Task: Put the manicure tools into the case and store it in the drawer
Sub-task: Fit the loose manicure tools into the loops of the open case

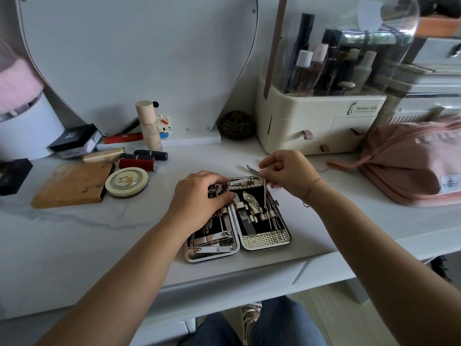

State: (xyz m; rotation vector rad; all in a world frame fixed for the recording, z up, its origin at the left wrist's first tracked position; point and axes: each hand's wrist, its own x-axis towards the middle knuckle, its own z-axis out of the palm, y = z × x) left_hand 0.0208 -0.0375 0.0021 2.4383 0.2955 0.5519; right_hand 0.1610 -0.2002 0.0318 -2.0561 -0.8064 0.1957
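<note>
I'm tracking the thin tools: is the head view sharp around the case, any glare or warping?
Head view: soft, even light; the case and the thin pick in the right hand are fairly sharp at centre; metal tools glint and merge; wide-angle warp bends the edges, and the clear organiser at right is smeared.

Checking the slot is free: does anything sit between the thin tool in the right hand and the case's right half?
Nothing visible does. The right hand pinches the thin tool upright over the case's right half, its tip at the loops; the left hand rests on the other half.
</note>
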